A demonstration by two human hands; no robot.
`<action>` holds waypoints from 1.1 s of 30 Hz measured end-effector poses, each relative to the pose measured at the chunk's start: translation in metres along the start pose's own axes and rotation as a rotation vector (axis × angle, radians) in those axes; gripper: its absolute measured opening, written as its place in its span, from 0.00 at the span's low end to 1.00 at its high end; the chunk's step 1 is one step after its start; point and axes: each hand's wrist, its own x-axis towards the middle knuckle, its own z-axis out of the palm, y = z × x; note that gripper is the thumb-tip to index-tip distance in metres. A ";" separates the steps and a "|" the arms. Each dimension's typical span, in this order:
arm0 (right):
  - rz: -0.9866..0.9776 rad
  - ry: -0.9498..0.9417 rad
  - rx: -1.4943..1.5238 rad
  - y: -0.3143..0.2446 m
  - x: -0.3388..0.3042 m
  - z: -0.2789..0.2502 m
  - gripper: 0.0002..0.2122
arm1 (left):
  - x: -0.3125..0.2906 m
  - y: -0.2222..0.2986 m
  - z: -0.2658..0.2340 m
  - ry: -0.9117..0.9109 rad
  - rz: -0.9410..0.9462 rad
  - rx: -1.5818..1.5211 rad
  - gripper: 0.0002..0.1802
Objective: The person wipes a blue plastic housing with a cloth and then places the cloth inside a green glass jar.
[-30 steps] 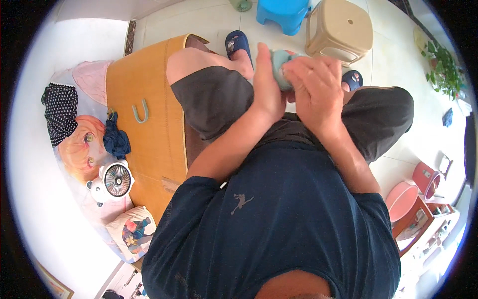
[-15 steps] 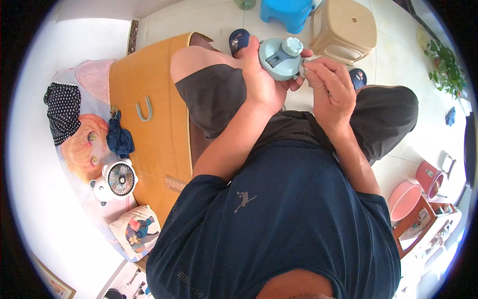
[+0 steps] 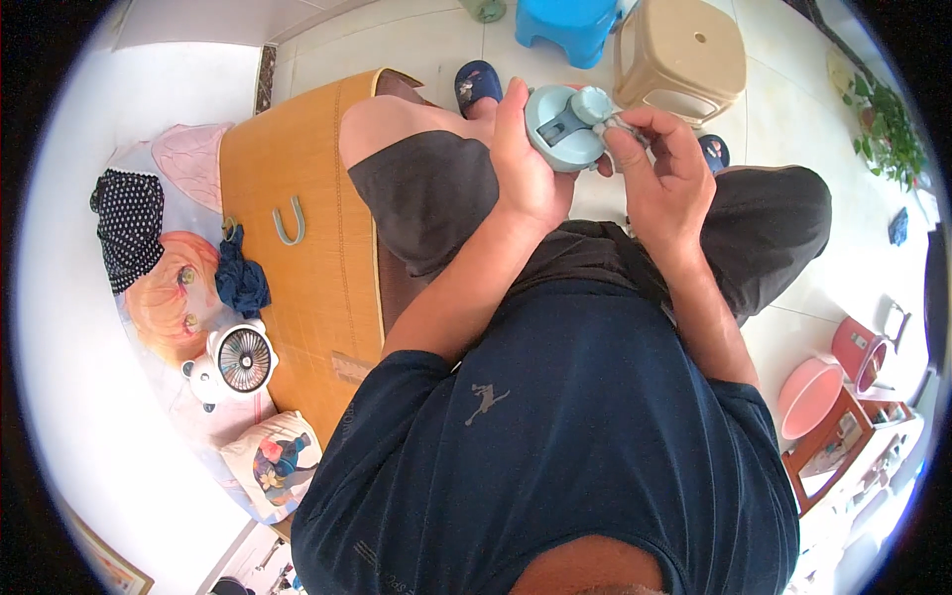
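My left hand [image 3: 528,183] is closed around a pale blue-green bottle lid [image 3: 560,154], its thumb along the lid's left side. The lid has a round knobbed spout cap and a darker grey-blue latch on top. At the lid's right edge, my right hand [image 3: 669,188] pinches a small crumpled pale grey piece, like a wipe or cloth [image 3: 612,125], against the lid near the spout cap. Part of that piece is hidden by my fingers. On the mat to the left lies a U-shaped grey-green carry loop [image 3: 290,222].
A tan mat [image 3: 297,149] covers the bed to my left, with a white fan [image 3: 243,359] and dark blue cloth [image 3: 241,278]. Ahead stand a blue stool [image 3: 565,28] and a beige stool [image 3: 684,55]. Pink basins [image 3: 810,397] and a plant [image 3: 883,129] are at right.
The lid has shifted slightly right and down in my left hand. My right fingers have moved up from its side toward the spout cap, the pale piece going with them.
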 end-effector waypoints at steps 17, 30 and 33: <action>-0.326 -0.087 -0.404 -0.001 -0.006 -0.005 0.06 | 0.011 -0.021 -0.014 0.122 0.358 0.243 0.36; -0.503 -0.130 -0.391 0.001 -0.008 0.001 0.08 | 0.013 -0.027 -0.024 0.159 0.407 0.357 0.35; -0.348 -0.095 -0.523 0.019 0.001 -0.012 0.08 | -0.002 -0.016 -0.019 0.063 0.121 0.004 0.37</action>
